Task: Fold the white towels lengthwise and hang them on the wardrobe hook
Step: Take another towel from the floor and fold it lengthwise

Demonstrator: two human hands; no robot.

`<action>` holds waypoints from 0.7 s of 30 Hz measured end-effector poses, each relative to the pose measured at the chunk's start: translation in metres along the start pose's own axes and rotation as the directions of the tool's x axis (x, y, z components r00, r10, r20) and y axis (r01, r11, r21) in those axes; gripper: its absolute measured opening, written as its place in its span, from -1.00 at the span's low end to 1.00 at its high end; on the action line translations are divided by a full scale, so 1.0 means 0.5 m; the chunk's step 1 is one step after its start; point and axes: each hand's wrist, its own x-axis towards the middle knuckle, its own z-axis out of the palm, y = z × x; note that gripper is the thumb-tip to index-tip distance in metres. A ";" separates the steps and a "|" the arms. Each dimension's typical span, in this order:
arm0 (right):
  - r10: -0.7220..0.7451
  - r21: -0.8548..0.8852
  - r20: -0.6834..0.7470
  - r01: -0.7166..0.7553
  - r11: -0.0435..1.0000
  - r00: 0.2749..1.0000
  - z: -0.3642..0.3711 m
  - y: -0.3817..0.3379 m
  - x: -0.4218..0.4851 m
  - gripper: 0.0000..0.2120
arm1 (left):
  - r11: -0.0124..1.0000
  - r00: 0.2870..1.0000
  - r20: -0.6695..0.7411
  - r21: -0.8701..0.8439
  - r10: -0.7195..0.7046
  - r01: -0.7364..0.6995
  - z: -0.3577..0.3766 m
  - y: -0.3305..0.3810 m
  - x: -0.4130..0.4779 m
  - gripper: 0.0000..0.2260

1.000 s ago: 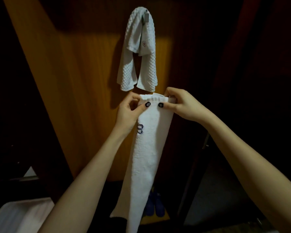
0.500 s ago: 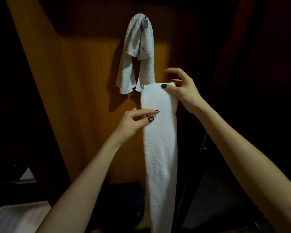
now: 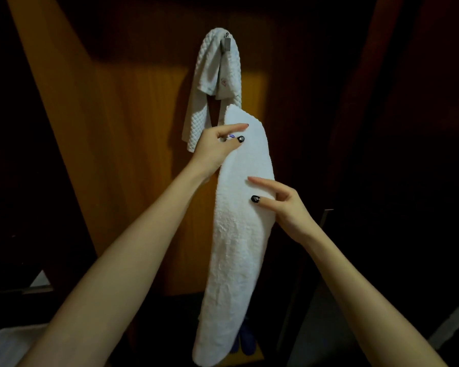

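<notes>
At the wooden wardrobe panel (image 3: 133, 154) I see the folded terry towel (image 3: 239, 247), a long narrow strip. Left hand (image 3: 217, 149) pinches its upper edge. Right hand (image 3: 281, 205), lower, touches mid-strip, grip unclear. Waffle-weave towel (image 3: 196, 112) drapes the metal hook (image 3: 227, 45).

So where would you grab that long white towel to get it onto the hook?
Probably near its middle, coming in from a side edge. The long towel hangs as a narrow folded strip, and the left hand pinches it near the top, so most hangs below. Held midway, both halves could drape over the hook like the waffle towel there.
</notes>
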 end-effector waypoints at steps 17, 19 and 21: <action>0.028 0.120 -0.255 0.003 0.993 0.967 -0.006 -0.023 0.085 -0.59 | 0.946 0.981 -0.056 -0.278 -0.188 0.166 0.048 -0.208 -0.247 -0.84; 0.034 0.126 -0.266 0.000 0.992 0.963 -0.012 -0.024 0.088 -0.59 | 0.957 0.980 -0.079 -0.245 -0.183 0.159 0.057 -0.216 -0.259 -0.85; 0.041 0.138 -0.256 -0.006 0.990 0.966 -0.018 -0.027 0.089 -0.58 | 0.963 0.978 -0.034 -0.183 -0.208 0.198 0.067 -0.213 -0.265 -0.82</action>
